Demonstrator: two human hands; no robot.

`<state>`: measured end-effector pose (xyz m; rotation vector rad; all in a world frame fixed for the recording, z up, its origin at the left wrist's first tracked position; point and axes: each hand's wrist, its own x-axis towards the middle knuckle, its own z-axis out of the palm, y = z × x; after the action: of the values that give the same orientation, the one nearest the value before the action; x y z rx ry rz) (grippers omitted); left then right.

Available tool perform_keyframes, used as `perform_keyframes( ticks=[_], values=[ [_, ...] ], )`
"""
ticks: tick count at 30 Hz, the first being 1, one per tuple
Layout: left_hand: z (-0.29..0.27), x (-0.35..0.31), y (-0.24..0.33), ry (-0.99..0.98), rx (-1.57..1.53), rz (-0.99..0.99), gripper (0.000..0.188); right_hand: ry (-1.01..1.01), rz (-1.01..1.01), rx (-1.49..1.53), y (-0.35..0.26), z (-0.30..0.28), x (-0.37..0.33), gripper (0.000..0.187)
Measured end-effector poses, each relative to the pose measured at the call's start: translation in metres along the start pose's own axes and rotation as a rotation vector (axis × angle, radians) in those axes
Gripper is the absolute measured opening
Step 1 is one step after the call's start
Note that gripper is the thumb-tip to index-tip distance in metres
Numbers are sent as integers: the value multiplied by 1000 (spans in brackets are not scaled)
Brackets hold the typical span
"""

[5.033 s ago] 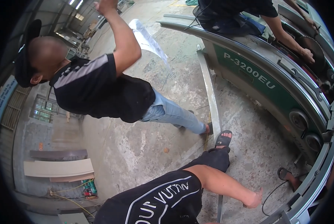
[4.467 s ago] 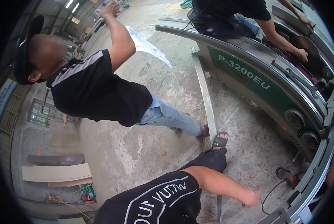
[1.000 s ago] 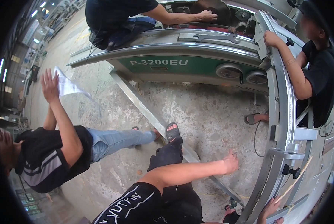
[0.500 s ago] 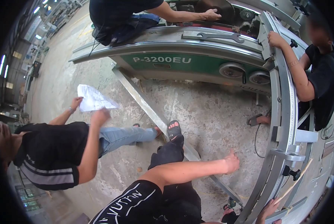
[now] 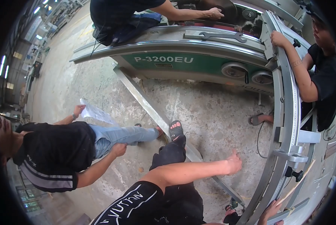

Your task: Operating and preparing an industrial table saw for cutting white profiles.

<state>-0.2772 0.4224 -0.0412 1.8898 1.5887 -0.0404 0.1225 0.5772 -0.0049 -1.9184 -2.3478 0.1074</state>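
My left arm reaches rightward across my body. Its hand [image 5: 233,163] is curled closed above the concrete floor, with nothing visible in it. At the lower right edge, partly cut off, my right hand [image 5: 270,212] is beside the long metal rail [image 5: 265,176]. Its fingers appear closed on the end of a thin wooden strip [image 5: 298,180]; the rest of the grip is hidden. A clamp-like metal bracket [image 5: 290,155] with a black knob [image 5: 295,174] sits on the rail above this hand. My sandalled foot [image 5: 176,130] rests by a diagonal metal bar [image 5: 143,99].
A large green and grey saw machine [image 5: 209,66] spans the far side, with two handwheels [image 5: 234,69] and a wrench [image 5: 223,36] on top. One co-worker's hand [image 5: 214,14] is near the round blade. Another co-worker [image 5: 320,71] grips the rail. At left a person holds a paper sheet [image 5: 96,113].
The person at left has taken one hand off the paper sheet and lowered it toward their leg. The sheet now hangs lower and flatter from the other hand. My hands have hardly moved.
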Motion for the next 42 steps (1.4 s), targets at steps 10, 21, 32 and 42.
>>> perform_keyframes(
  ticks=[10,21,32,42],
  values=[
    [-8,-7,0,-22,-24,7,24,94,-45,-30,1,1,-3,37],
    [-5,-5,1,-6,-27,6,24,51,44,144,1,1,-1,37],
    [-5,-5,0,15,-23,3,24,63,35,140,9,5,0,37],
    [-6,-3,0,-12,-4,-1,23,61,29,137,4,4,-1,35]
  ],
)
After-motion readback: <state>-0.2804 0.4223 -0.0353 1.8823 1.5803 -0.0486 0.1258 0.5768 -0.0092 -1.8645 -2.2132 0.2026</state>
